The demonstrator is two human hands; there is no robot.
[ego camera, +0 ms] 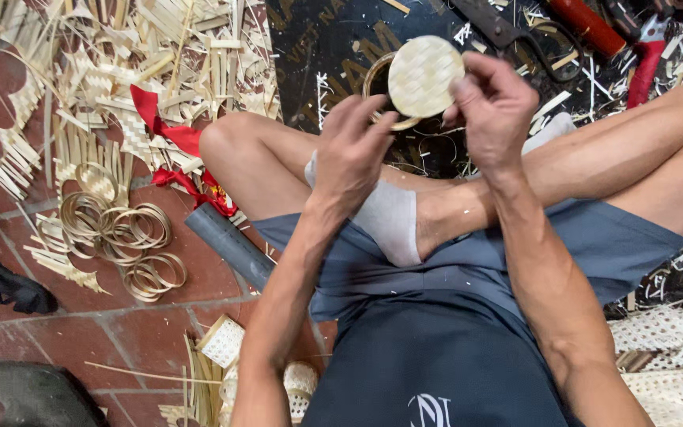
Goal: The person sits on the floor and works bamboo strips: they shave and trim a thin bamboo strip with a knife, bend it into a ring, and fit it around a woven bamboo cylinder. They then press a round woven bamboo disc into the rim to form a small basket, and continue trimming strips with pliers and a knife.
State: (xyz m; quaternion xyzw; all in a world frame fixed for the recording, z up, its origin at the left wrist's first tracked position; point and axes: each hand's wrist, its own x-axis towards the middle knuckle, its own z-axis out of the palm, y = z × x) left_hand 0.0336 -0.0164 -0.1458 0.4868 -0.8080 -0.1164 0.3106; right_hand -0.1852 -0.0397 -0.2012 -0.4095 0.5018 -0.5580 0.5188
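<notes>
Red tile floor (120, 324) littered with bamboo strips (120, 47), loose bamboo rings (116, 229), red ribbon (169, 134) and a grey pipe (227, 243); person seated cross-legged on it. Left hand (349, 154) fingers pinch the rim of a bamboo hoop (375, 79); right hand (493, 107) fingers grip a round woven disc (423, 75), held against the hoop above the knees. Scissors (507, 32) and red-handled pliers (646, 63) lie beyond.

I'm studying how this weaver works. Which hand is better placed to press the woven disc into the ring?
Probably the right hand: its fingers already grip the woven disc at its edge, above the ring. The left hand holds the ring's near rim from below, steadying it.
</notes>
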